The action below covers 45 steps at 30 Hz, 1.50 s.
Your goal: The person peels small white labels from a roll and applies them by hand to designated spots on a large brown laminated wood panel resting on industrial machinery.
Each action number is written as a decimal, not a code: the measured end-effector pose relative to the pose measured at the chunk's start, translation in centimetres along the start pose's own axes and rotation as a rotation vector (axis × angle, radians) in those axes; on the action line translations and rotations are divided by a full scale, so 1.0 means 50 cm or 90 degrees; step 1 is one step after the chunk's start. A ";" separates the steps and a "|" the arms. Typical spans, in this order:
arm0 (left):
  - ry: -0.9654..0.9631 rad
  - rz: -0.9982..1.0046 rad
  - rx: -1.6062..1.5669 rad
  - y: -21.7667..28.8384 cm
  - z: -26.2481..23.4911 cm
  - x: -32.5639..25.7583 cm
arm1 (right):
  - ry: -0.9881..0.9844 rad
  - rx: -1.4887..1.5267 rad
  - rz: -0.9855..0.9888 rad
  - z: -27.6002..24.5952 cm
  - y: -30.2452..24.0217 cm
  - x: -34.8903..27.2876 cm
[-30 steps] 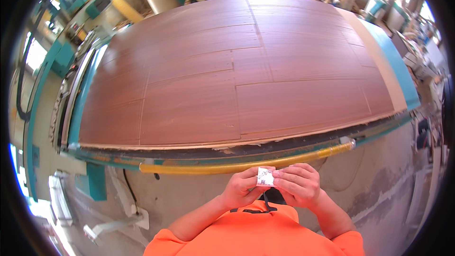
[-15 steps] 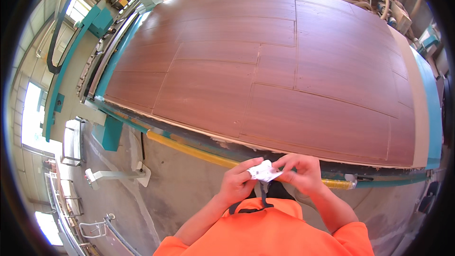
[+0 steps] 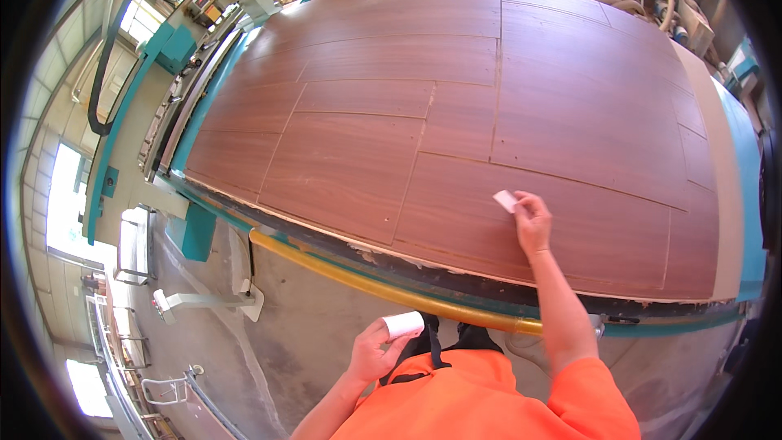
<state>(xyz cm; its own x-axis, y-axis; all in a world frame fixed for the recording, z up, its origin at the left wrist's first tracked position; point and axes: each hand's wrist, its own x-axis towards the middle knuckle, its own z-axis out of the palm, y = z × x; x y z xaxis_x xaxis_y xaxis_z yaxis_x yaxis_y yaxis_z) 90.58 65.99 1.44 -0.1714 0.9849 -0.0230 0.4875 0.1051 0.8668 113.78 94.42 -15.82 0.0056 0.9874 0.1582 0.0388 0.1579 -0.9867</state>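
Note:
A large reddish-brown wood-grain board [image 3: 350, 159], cut by thin grooves into rectangular panels, lies on the machine bed before me. My right hand [image 3: 533, 224] reaches out over its near right part, pinching a small white label [image 3: 506, 200] between thumb and fingertips. Whether the label touches the board I cannot tell. Closer to my body, short of the board's front edge, my left hand [image 3: 375, 353] is closed around a white roll of labels [image 3: 404, 325].
A yellow tube [image 3: 342, 273] runs along the bed's front edge. At the left stands the beige and teal machine gantry [image 3: 122, 138]. A white pedestal arm [image 3: 208, 301] stands on the floor at lower left. Hoses and machine parts [image 3: 680, 20] lie behind the far right corner.
My hands have moved apart. The right one went forward over the board with a small label, while the left drew back and left with the white roll.

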 end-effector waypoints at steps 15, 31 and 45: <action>-0.007 0.015 -0.039 0.016 0.055 0.046 | -0.132 -0.570 -0.406 -0.281 -0.039 -0.008; -0.058 -0.027 -0.072 0.006 0.066 0.065 | -0.343 -0.720 -0.170 -0.223 -0.084 -0.087; -0.032 -0.150 -0.217 -0.016 0.078 0.059 | -0.289 -0.576 -0.092 -0.111 -0.111 -0.161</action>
<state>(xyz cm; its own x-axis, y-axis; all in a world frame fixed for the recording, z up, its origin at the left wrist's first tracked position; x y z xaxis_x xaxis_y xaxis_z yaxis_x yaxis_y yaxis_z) 93.04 69.32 -1.29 -0.1976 0.9458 -0.2578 0.1266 0.2854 0.9500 119.06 85.52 -11.42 -0.4302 0.9008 0.0589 0.7504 0.3931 -0.5313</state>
